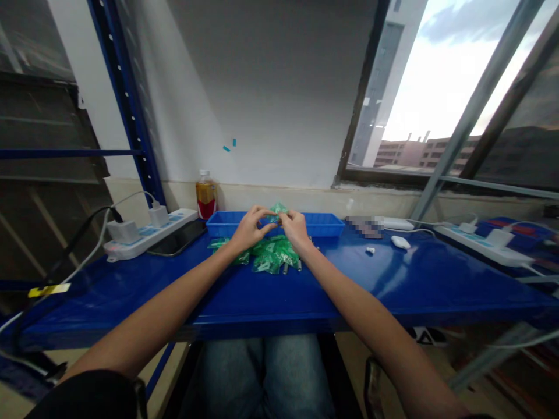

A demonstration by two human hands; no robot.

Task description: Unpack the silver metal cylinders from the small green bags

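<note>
A small green plastic bag (278, 209) is held up between my two hands, above the front side of a long blue tray (325, 226). My left hand (252, 228) has its thumb and fingers curved round to the bag's left side. On the other side, my right hand (295, 226) pinches the bag, its fingers bent. Whatever may be inside the bag is too small to make out. Beneath the hands lies a pile of green plastic bags (274, 254). Short metal cylinders (285, 269) lie at the pile's right edge, partly hidden by it and by my right wrist.
Left on the blue table (244, 299) are a phone (178, 238), a power strip (152, 234) with chargers and a drink bottle (206, 195). To the right lie a white earbud case (400, 242), a small white piece (370, 250) and another power strip (484, 244) with cables.
</note>
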